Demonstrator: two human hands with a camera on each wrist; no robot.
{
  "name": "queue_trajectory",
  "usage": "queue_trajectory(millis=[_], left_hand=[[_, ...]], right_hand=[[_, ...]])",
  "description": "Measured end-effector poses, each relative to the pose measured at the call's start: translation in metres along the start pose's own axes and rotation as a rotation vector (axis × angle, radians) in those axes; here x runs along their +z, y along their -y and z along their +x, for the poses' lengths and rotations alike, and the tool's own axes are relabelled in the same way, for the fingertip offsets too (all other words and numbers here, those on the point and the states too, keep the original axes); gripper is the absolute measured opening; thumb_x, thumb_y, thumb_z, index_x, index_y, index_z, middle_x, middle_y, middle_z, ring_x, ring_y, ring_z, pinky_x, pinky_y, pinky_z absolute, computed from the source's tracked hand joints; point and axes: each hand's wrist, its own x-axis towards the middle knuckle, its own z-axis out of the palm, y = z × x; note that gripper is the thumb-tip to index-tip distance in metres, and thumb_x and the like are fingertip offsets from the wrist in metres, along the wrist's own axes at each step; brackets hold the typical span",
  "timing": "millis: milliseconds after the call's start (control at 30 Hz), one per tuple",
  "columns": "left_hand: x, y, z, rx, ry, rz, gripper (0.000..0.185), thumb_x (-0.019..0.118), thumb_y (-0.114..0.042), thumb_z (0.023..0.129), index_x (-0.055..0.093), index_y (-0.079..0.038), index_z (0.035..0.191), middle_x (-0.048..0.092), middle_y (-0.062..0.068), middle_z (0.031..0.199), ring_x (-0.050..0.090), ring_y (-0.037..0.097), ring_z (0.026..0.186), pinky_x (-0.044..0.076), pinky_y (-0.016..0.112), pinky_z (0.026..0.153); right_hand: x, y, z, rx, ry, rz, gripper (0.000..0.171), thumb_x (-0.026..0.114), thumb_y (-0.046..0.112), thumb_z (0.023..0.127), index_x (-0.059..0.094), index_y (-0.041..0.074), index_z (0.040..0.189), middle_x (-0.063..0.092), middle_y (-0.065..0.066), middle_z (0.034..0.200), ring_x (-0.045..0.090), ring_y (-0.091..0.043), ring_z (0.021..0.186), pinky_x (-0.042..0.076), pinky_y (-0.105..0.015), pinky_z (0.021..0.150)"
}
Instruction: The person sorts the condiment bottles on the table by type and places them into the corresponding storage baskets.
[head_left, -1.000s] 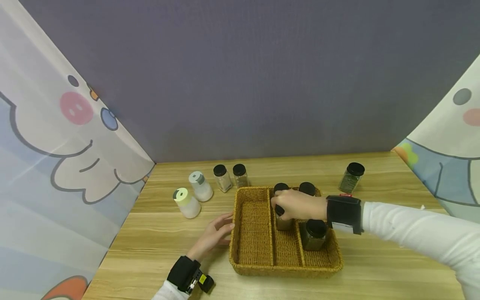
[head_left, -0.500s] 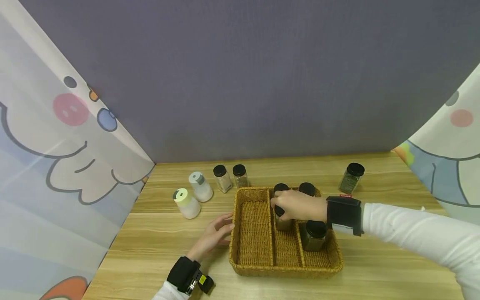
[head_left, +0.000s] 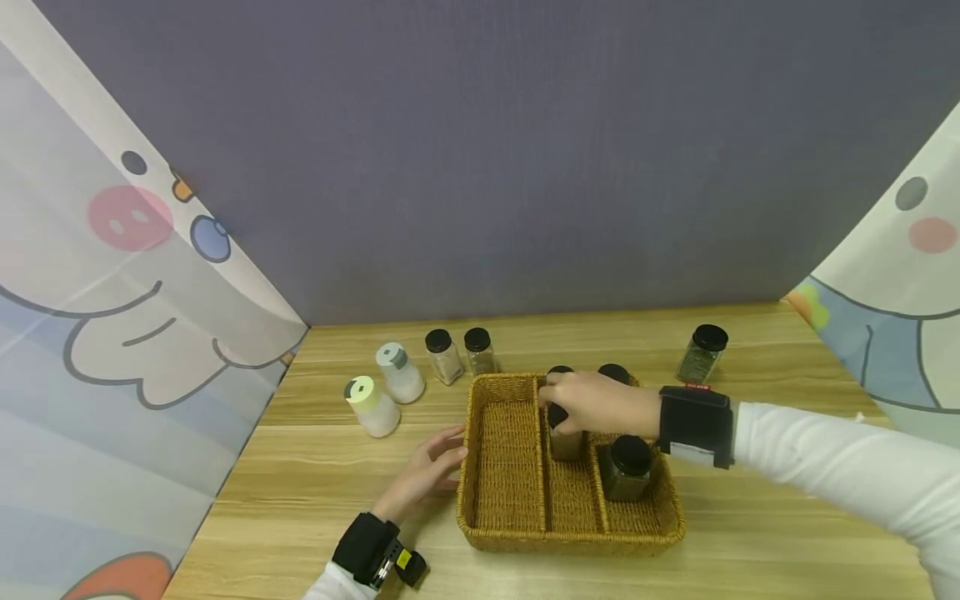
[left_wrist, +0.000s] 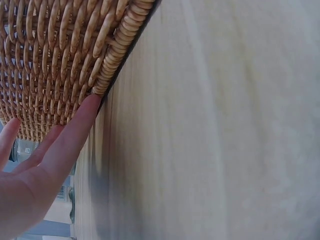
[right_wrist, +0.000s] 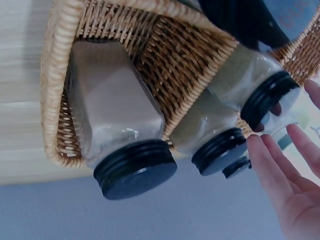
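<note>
A woven basket [head_left: 543,543] with three compartments sits on the wooden table. Its left outer wall is touched by my left hand [head_left: 423,473], whose extended fingers [left_wrist: 75,130] reach the lower edge in the left wrist view. My right hand [head_left: 592,402] hovers over the middle compartment, around the lid of a black-lidded jar [head_left: 567,447]. In the right wrist view its fingers [right_wrist: 272,172] are spread and nearly straight beside the jar lids, not visibly curled round one. Behind that jar stands another, partly hidden by the hand. The left compartment holds nothing.
The right compartment holds a front jar [head_left: 628,471] and a back jar [head_left: 615,373]. Left of the basket stand a yellow-topped bottle [head_left: 375,408], a pale-topped bottle [head_left: 402,375] and two small black-lidded jars [head_left: 446,358]. A green-filled jar [head_left: 702,357] stands back right.
My right hand has risen slightly and its fingers have loosened around the middle jar's lid. The jar stays in place. The left hand keeps its position at the basket.
</note>
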Motion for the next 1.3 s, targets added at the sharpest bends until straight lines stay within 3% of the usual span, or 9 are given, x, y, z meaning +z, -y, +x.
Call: queue_trajectory(millis=[533, 767, 967, 1300], left_hand=[[0.001, 0.000, -0.002, 0.004, 0.000, -0.002, 0.057, 0.054, -0.024, 0.089, 0.030, -0.002, 0.136, 0.032, 0.029, 0.132, 0.048, 0.038, 0.109, 0.051, 0.042, 0.078], [0.001, -0.001, -0.002, 0.003, 0.001, -0.004, 0.057, 0.053, -0.024, 0.089, 0.030, -0.003, 0.136, 0.032, 0.029, 0.133, 0.048, 0.038, 0.109, 0.050, 0.042, 0.078], [0.001, 0.000, -0.002, -0.001, 0.003, -0.010, 0.057, 0.053, -0.024, 0.089, 0.030, -0.003, 0.136, 0.032, 0.029, 0.133, 0.047, 0.038, 0.110, 0.050, 0.043, 0.079], [0.001, 0.000, -0.001, 0.001, 0.011, -0.024, 0.058, 0.053, -0.024, 0.089, 0.029, -0.002, 0.136, 0.031, 0.029, 0.133, 0.045, 0.039, 0.112, 0.049, 0.043, 0.080]], right_hand=[[-0.011, -0.013, -0.008, -0.053, -0.177, 0.028, 0.026, 0.066, 0.022, 0.079, 0.062, 0.003, 0.097, 0.060, -0.008, 0.093, 0.061, -0.018, 0.073, 0.052, -0.025, 0.061], [-0.017, -0.024, -0.011, 0.020, -0.199, 0.080, 0.028, 0.064, 0.020, 0.080, 0.062, 0.001, 0.101, 0.060, -0.014, 0.100, 0.062, -0.021, 0.075, 0.053, -0.024, 0.062], [-0.022, -0.036, -0.015, 0.033, -0.227, 0.139, 0.023, 0.063, 0.013, 0.081, 0.061, 0.000, 0.100, 0.060, -0.013, 0.097, 0.062, -0.023, 0.076, 0.053, -0.028, 0.064], [-0.026, -0.058, -0.021, 0.079, -0.294, 0.104, 0.019, 0.064, 0.009, 0.079, 0.063, 0.000, 0.095, 0.063, -0.014, 0.094, 0.061, -0.024, 0.077, 0.052, -0.033, 0.064]])
